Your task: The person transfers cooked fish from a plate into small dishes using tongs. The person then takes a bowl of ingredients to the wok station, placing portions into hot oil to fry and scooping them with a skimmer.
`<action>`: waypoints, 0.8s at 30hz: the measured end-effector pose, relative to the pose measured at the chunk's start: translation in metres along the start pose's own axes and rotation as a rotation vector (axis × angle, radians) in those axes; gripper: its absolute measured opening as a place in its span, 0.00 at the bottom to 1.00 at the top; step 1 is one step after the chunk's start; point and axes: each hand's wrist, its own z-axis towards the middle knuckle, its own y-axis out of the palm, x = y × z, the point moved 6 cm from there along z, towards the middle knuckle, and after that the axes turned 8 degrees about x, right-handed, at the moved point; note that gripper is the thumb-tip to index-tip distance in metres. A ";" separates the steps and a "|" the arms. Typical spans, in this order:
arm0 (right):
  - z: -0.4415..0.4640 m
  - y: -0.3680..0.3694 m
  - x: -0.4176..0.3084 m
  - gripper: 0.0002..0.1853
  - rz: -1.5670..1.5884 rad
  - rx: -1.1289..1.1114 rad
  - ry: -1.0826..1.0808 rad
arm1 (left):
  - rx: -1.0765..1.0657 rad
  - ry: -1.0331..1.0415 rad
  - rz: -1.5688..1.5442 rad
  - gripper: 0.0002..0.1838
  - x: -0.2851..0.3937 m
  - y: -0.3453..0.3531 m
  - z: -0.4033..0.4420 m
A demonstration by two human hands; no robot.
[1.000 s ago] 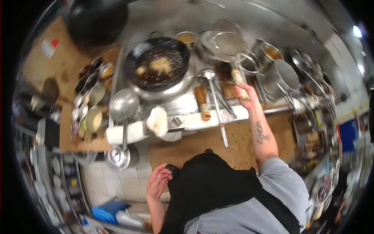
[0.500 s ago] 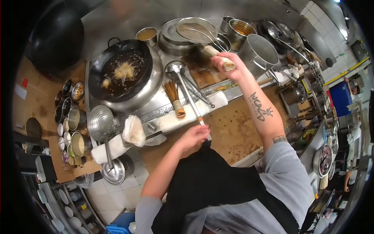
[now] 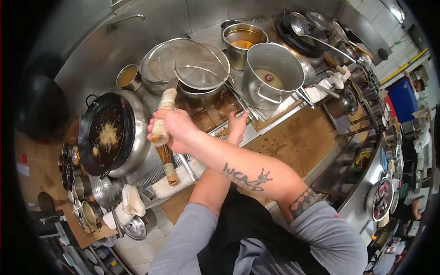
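My right hand (image 3: 173, 128) is closed around the cloth-wrapped handle (image 3: 166, 103) of a round mesh strainer (image 3: 201, 66), whose basket is above a metal bowl (image 3: 201, 94). My left hand (image 3: 237, 127) reaches out beneath my right forearm, its fingers apart, near the counter edge and the tray's corner. To the left, a black wok (image 3: 87, 146) holds dark oil with pale golden food (image 3: 108, 135) frying in it. A bamboo brush (image 3: 167, 167) lies under my right hand, and a ladle's metal handle (image 3: 187, 166) shows beside it, partly hidden by my arm.
A large pot (image 3: 275, 62) and a pot of amber liquid (image 3: 233, 57) stand at the back right. A cup of brown liquid (image 3: 129, 77) sits behind the wok. A perforated skimmer (image 3: 104, 191) and several seasoning containers are at the left; a cloth (image 3: 133, 201) lies on the front edge.
My right hand has swung left with the strainer, toward the wok. My left hand has left the ladle handle and moved forward and right, under my right arm. The view has turned right.
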 end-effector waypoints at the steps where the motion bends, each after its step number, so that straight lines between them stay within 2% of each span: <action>1: 0.004 0.001 -0.003 0.07 0.007 -0.019 0.007 | 0.015 -0.039 0.043 0.48 0.000 0.008 0.004; 3: 0.009 0.000 -0.012 0.07 0.016 -0.016 0.027 | -0.043 -0.195 0.069 0.45 -0.001 0.027 -0.005; 6: 0.014 -0.002 -0.020 0.08 -0.022 0.000 0.035 | -0.101 -0.217 -0.150 0.43 -0.017 0.058 0.007; 10: 0.010 -0.010 -0.021 0.08 -0.079 0.026 0.039 | 0.017 -0.231 -0.269 0.28 -0.008 0.074 0.031; 13: 0.011 -0.008 -0.019 0.07 -0.075 0.010 0.054 | 0.349 0.014 -0.075 0.13 -0.017 0.068 0.065; 16: 0.015 -0.008 -0.022 0.07 -0.059 0.006 0.048 | 0.371 0.354 0.070 0.08 0.021 0.054 0.052; 18: 0.017 -0.008 -0.023 0.07 -0.061 0.010 0.052 | 0.432 0.465 0.104 0.09 0.034 0.041 0.060; 20: 0.018 -0.008 -0.019 0.08 -0.081 0.027 0.045 | 0.442 0.484 0.079 0.08 0.065 0.032 0.043; 24: 0.015 0.000 -0.014 0.06 -0.095 0.048 0.048 | 0.403 0.449 0.057 0.06 0.088 0.017 0.043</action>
